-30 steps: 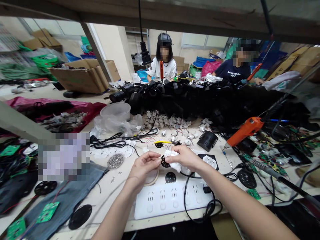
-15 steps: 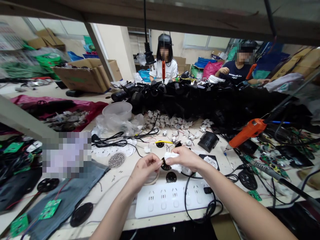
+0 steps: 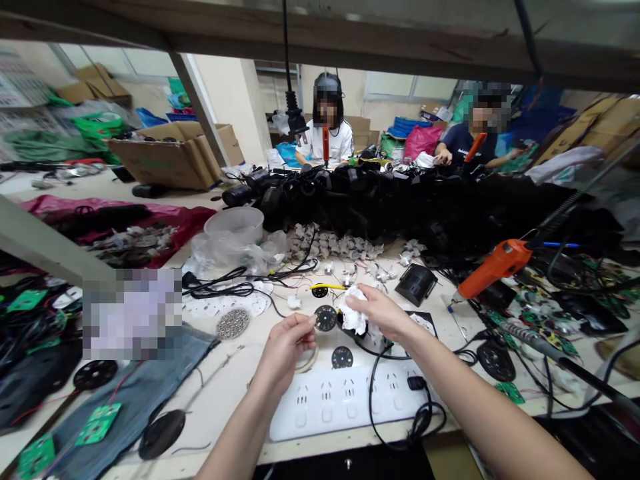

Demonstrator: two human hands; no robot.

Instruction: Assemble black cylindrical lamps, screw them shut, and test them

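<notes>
My left hand [image 3: 293, 337] pinches the edge of a small round black disc [image 3: 327, 319] between thumb and fingertips. Wrapped in the fingers of my right hand [image 3: 377, 308] is a crumpled white wipe [image 3: 354, 313], either paper or cloth; I cannot tell which. The wipe is just right of the disc, with a small gap between them. Another dark disc [image 3: 342, 357] lies on the table below, by the white power strip [image 3: 345, 417]. Behind my hands lies a third disc [image 3: 320, 291] with a yellow stick-like piece [image 3: 327, 287] over it.
An orange electric screwdriver [image 3: 495, 268] stands at right, near green circuit boards and cables. Beyond my hands are a heap of white parts [image 3: 335, 241], a clear tub [image 3: 234, 223] and a pile of black items [image 3: 400, 200]. Two people sit across the table. A shelf edge runs overhead.
The wipe in my right hand has moved up and right, off the disc, whose face now shows. My left hand keeps its pinch and has shifted slightly.
</notes>
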